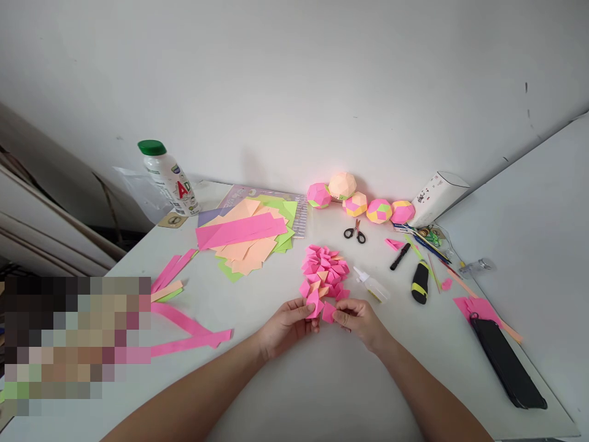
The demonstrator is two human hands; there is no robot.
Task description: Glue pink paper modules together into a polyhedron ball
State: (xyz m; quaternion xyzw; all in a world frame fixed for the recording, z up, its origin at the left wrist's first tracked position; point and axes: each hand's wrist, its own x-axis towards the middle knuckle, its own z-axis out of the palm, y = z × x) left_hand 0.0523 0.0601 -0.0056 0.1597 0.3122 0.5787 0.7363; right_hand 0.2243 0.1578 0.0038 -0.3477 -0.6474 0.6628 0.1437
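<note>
Between thumb and fingers, my left hand (292, 322) pinches a pink folded paper piece (315, 304). A second pink paper piece (328, 312) is held in the closed fingers of my right hand (361, 320). The two pieces are side by side, almost touching; whether they are joined I cannot tell. Just beyond my hands lies a heap of pink folded paper pieces (324, 264), with a few peach ones among them. To the right of the heap, a clear glue bottle (372, 285) with a white nozzle rests on its side.
Paper balls (379, 210) line the wall, with scissors (354, 233) before them. Paper sheets (248, 245) and pink strips (191, 344) lie left, near a white bottle (172, 184). A black marker (400, 256), a cutter (419, 282) and a black phone (508, 362) lie right.
</note>
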